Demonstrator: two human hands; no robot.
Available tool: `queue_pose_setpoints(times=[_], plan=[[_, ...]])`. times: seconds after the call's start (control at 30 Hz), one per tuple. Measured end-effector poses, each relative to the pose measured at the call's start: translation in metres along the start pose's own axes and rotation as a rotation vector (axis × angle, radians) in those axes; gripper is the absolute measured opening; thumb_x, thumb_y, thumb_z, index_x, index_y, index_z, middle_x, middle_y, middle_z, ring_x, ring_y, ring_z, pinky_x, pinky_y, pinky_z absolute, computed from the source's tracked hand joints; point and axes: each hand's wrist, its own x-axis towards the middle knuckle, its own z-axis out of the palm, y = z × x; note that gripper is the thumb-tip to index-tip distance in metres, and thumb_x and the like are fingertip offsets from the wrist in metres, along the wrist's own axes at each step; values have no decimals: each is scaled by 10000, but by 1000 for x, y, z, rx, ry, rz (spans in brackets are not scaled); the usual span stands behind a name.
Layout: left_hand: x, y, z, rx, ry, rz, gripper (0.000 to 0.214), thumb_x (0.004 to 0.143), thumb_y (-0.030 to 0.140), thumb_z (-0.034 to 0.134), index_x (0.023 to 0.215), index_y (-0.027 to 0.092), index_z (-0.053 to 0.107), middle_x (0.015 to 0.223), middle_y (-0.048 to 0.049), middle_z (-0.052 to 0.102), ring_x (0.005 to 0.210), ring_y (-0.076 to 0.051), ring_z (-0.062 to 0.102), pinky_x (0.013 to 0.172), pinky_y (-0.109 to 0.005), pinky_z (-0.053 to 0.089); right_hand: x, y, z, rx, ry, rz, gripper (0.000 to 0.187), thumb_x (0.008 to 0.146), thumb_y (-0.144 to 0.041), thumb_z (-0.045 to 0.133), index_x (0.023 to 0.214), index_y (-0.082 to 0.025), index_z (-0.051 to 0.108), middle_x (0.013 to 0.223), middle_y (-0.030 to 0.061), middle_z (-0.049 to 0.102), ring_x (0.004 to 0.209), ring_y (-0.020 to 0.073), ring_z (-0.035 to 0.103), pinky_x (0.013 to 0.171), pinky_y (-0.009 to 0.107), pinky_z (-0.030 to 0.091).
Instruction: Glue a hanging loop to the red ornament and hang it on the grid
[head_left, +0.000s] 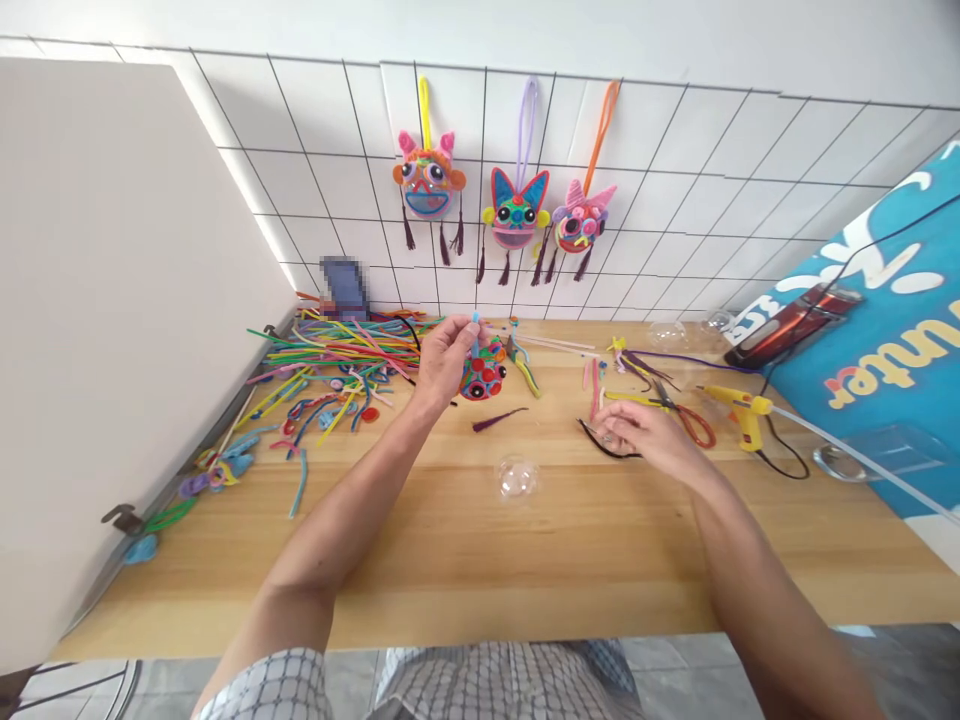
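My left hand is raised above the wooden table and holds a round pipe-cleaner mask with red, blue and black coils by its light blue loop. My right hand rests low on the table, fingers curled over a black pipe cleaner; whether it grips it is unclear. A clear plastic half-sphere lies on the table between the two hands. A dark purple tassel piece lies just below the mask.
A heap of coloured pipe cleaners covers the table's back left. Scissors and a yellow glue gun lie at the right. Three finished masks hang on the wire grid. A white board stands at left.
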Motion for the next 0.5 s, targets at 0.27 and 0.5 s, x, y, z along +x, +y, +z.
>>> queue_pose_setpoints(times=[0.27,0.5], plan=[[9,-3,-9,-58,57,-11,449,872,635,858,965,222,708,812,-6,745,716,-157,732,676,-305,603,-8,-9,-16,72,131,-40,451,835,-580,738,1069,-195,754,816,46,751,688,171,644,697,320,557],[5,-6,-5,-113,-50,-27,432,829,618,911,903,230,737,800,-28,728,653,-170,686,600,-337,557,-10,57,-35,-339,517,96,279,818,-472,658,908,-232,766,927,79,796,907,277,720,890,430,561]])
